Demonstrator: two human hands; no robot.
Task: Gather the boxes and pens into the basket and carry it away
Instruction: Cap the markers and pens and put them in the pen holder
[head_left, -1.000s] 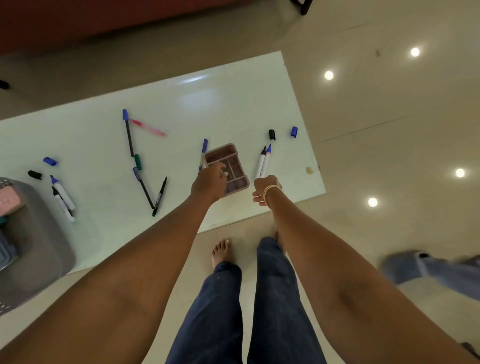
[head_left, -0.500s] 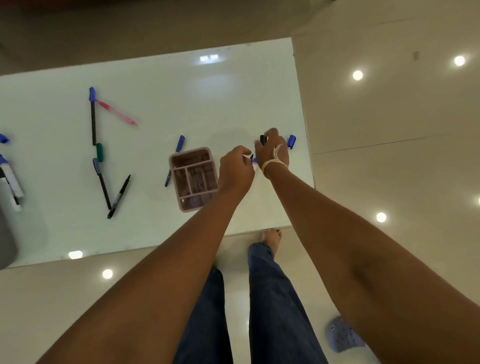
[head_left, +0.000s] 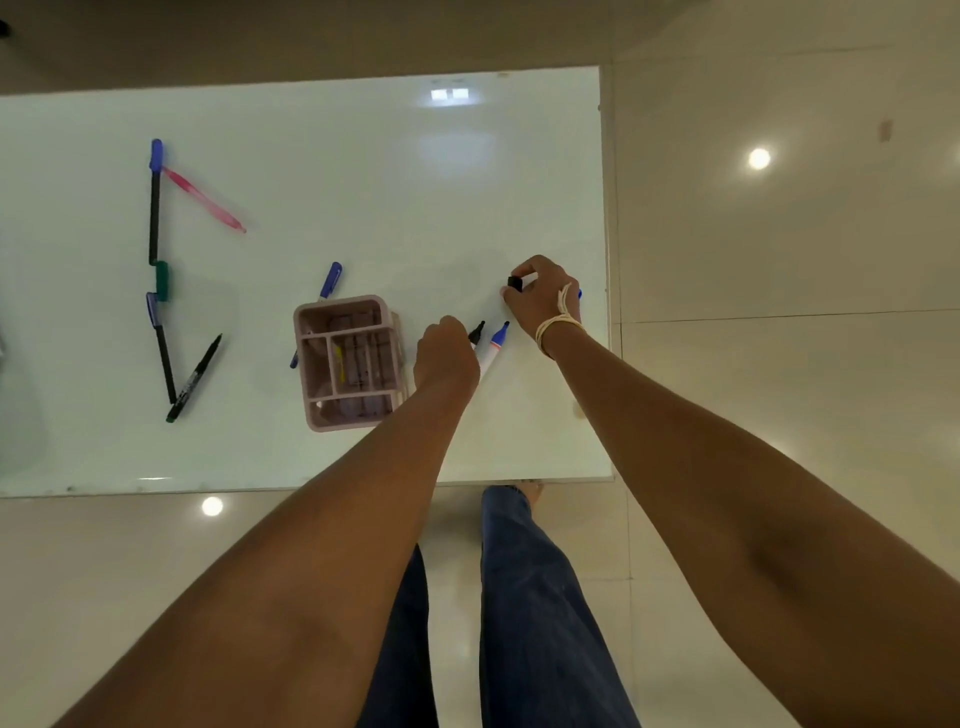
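Since half a second ago the right hand has closed its fingertips on the black cap, which lay free on the table before, while the left hand has stayed curled over the two markers.

Nearest, the person's legs in dark jeans stand at the table's near edge. Above them, the left hand grips two white markers side by side; their long axes run up and to the right, away from the person. The black-tipped marker pokes out of the fist, and the blue-tipped marker lies just beside it on the right. Whether the hand clasps both or only the black-tipped one cannot be told.

Just left of that hand stands the pink box, upright, its open compartments facing up. A blue pen lies behind it, partly hidden, slanting up to the right.

Further out, the right hand pinches the black cap between thumb and forefinger, low over the table near its right edge. A blue cap peeks from behind that hand.

Well to the left lie the black pens, the green cap and the pink pen.
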